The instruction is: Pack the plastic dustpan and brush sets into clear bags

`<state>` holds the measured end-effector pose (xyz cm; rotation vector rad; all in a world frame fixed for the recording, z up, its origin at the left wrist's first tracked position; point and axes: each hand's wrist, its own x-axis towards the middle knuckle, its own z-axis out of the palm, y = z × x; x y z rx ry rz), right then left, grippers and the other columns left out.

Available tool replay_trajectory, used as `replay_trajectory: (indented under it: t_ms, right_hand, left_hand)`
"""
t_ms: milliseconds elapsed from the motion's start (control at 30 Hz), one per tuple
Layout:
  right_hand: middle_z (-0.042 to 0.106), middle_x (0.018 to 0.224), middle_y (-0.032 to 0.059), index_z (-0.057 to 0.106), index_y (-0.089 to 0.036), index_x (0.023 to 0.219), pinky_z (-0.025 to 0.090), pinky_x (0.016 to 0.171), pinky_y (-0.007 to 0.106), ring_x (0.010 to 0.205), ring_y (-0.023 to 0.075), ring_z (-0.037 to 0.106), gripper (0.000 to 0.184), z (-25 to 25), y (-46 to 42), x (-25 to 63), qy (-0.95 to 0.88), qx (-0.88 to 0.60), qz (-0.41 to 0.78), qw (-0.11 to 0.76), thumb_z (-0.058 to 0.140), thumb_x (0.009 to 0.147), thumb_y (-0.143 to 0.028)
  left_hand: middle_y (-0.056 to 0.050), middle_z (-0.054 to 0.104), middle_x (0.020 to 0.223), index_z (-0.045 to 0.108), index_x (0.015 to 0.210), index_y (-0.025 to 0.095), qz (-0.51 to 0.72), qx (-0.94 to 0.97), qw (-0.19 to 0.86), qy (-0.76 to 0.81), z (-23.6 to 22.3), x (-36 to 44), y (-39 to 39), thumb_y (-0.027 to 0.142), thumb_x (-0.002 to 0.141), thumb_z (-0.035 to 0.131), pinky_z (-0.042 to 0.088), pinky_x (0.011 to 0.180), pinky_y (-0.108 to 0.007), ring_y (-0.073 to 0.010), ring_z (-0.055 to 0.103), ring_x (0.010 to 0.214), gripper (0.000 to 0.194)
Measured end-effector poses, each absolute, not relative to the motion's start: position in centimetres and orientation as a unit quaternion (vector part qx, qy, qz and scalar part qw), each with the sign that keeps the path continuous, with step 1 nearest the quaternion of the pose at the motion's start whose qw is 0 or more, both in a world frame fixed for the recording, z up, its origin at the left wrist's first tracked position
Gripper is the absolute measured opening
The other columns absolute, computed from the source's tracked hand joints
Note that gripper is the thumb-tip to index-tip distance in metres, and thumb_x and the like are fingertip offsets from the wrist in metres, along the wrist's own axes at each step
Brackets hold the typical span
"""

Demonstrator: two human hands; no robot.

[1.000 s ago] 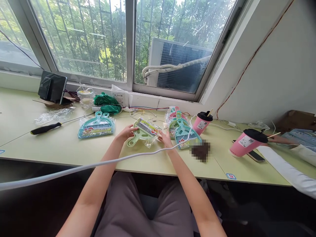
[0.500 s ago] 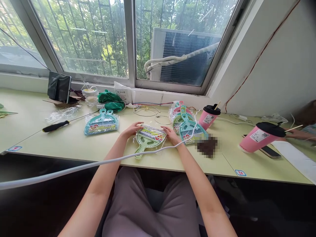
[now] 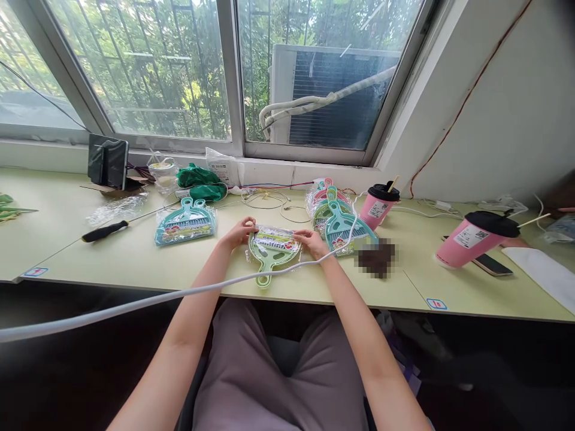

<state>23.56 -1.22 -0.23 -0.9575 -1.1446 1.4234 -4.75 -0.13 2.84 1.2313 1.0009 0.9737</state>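
Note:
A green dustpan and brush set [image 3: 272, 251] in a clear plastic wrapper lies before me near the table's front edge, its handle towards me. My left hand [image 3: 241, 233] pinches the wrapper's far left corner. At the far right corner, the fingers of my right hand [image 3: 312, 242] close on the wrapper. Left of my hands is a wrapped blue dustpan set [image 3: 186, 226]. Just beyond my right hand, another blue dustpan set [image 3: 344, 230] overlaps a green one [image 3: 321, 216] and a pink one behind.
A white cable [image 3: 148, 302] crosses in front of my forearms. Two pink cups [image 3: 471, 239] with black lids stand to the right, near a phone [image 3: 493, 265]. A black-handled screwdriver [image 3: 105, 231], a green bag [image 3: 202, 182] and a propped tablet [image 3: 108, 161] are on the left.
The green dustpan set has turned slightly between my hands, its handle swinging right to point more directly at me. A person's arm at the far right has mostly left the view.

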Motion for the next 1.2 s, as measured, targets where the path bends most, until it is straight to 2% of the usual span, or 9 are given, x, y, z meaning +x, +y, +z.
replay_trajectory:
  t_ms: [233,333,433,700,800,900,967,1033,1200]
  right_hand:
    - [0.075,0.093,0.01,0.074,-0.02,0.074,0.06,0.072,0.035,0.076,0.0199,0.068,0.041,0.3,-1.4,24.1,-0.486,-0.421,0.589,0.49,0.077,0.069,-0.06]
    - [0.075,0.082,0.0061,0.075,-0.02,0.077,0.06,0.07,0.035,0.072,0.0191,0.067,0.03,0.3,-1.4,24.1,-0.465,-0.423,0.598,0.497,0.087,0.059,-0.041]
    - [0.075,0.078,0.002,0.077,-0.02,0.084,0.058,0.068,0.03,0.069,0.0157,0.066,0.035,0.3,-1.3,24.2,-0.448,-0.411,0.611,0.507,0.086,0.05,-0.018]
    - [0.075,0.105,0.0032,0.078,-0.02,0.092,0.054,0.062,0.022,0.068,0.0093,0.062,0.038,1.2,-2.0,24.6,-0.451,-0.376,0.606,0.537,0.074,0.055,-0.011]
    - [0.075,0.108,0.0036,0.077,-0.02,0.092,0.052,0.058,0.021,0.065,0.0084,0.06,0.04,1.3,-2.1,24.6,-0.458,-0.382,0.591,0.544,0.073,0.053,-0.011]
    - [0.074,0.11,0.0033,0.076,-0.021,0.094,0.053,0.058,0.022,0.065,0.0088,0.06,0.044,1.2,-2.0,24.5,-0.464,-0.395,0.572,0.549,0.074,0.052,-0.011]
    - [0.074,0.111,0.0032,0.076,-0.022,0.095,0.055,0.061,0.023,0.069,0.0094,0.061,0.045,1.1,-1.9,24.4,-0.469,-0.4,0.566,0.547,0.074,0.051,-0.011]
    - [0.073,0.114,0.0041,0.075,-0.022,0.095,0.055,0.065,0.023,0.079,0.0118,0.064,0.046,1.1,-1.8,24.3,-0.479,-0.397,0.56,0.547,0.074,0.051,-0.011]
    - [0.073,0.113,0.0062,0.068,-0.021,0.087,0.054,0.064,0.023,0.096,0.0176,0.066,0.039,1.2,-2.0,24.1,-0.492,-0.38,0.553,0.556,0.074,0.049,-0.012]
  left_hand:
    - [-0.001,0.06,0.083,0.061,0.089,0.02,0.403,0.552,0.58,0.444,3.1,-4.7,-0.4,0.037,0.061,0.082,0.042,0.05,-0.019,-0.011,0.058,0.064,0.039]
    - [-0.002,0.061,0.088,0.059,0.08,0.018,0.419,0.567,0.579,0.41,3.3,-4.6,-0.6,0.035,0.062,0.08,0.044,0.056,-0.02,-0.0109,0.058,0.07,0.032]
    - [-0.004,0.064,0.096,0.055,0.077,0.018,0.434,0.577,0.58,0.376,3.5,-4.3,-0.7,0.034,0.063,0.078,0.047,0.064,-0.022,-0.0126,0.06,0.078,0.031]
    - [-0.006,0.063,0.106,0.052,0.069,0.018,0.458,0.576,0.583,0.344,3.8,-4.7,-0.8,0.026,0.061,0.075,0.046,0.074,-0.022,-0.0155,0.06,0.095,0.026]
    - [-0.009,0.065,0.104,0.051,0.064,0.018,0.409,0.579,0.617,0.342,4.4,-4.7,-1.2,0.041,0.068,0.067,0.048,0.076,-0.027,-0.0207,0.061,0.098,0.028]
    - [-0.01,0.066,0.098,0.049,0.061,0.019,0.377,0.589,0.592,0.4,4.7,-3.8,-1.4,0.063,0.077,0.05,0.049,0.071,-0.03,-0.0245,0.061,0.096,0.047]
    - [-0.008,0.065,0.095,0.055,0.07,0.019,0.402,0.602,0.511,0.463,4.5,-2.9,-1.4,0.066,0.076,0.052,0.048,0.068,-0.028,-0.0229,0.062,0.092,0.048]
    - [-0.005,0.065,0.095,0.061,0.091,0.021,0.414,0.622,0.442,0.495,4.2,-2.3,-1.3,0.057,0.069,0.07,0.048,0.071,-0.028,-0.0211,0.063,0.09,0.044]
    - [-0.008,0.07,0.094,0.067,0.112,0.022,0.286,0.702,0.479,0.443,4.6,-3.0,-1.5,0.039,0.062,0.083,0.048,0.071,-0.03,-0.0218,0.066,0.085,0.056]
